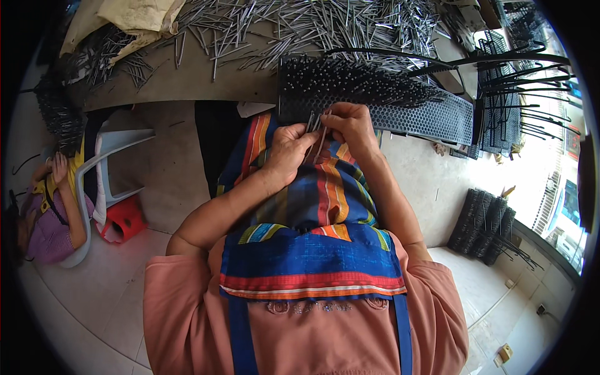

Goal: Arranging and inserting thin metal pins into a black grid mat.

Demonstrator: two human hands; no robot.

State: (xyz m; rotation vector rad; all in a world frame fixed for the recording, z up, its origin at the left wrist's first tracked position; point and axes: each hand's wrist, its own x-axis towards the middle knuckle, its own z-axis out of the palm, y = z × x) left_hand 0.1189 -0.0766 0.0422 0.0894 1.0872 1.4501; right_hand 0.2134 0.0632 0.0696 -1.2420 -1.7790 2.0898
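Note:
Above my lap, my left hand [287, 153] is closed on a few thin metal rods [310, 122] that stick up past its thumb. Close beside it, my right hand [354, 130] pinches the top of another slim metal rod [322, 142], tilted over the striped apron [334, 194]. Just beyond both hands lies a dark perforated metal rack [431, 117]. Many upright rods [356, 78] fill the holes in its far part, while its near strip of holes shows no rods. The exact number of rods in my fingers cannot be made out.
Loose metal rods [250, 31] lie heaped on the worktable [181, 78]. Black racks with long hooks [500, 119] stand at the right; more dark bundles [481, 225] rest on the floor. At the left, another person [59, 209] sits on a pale chair [100, 169] near a red plastic stool [124, 220].

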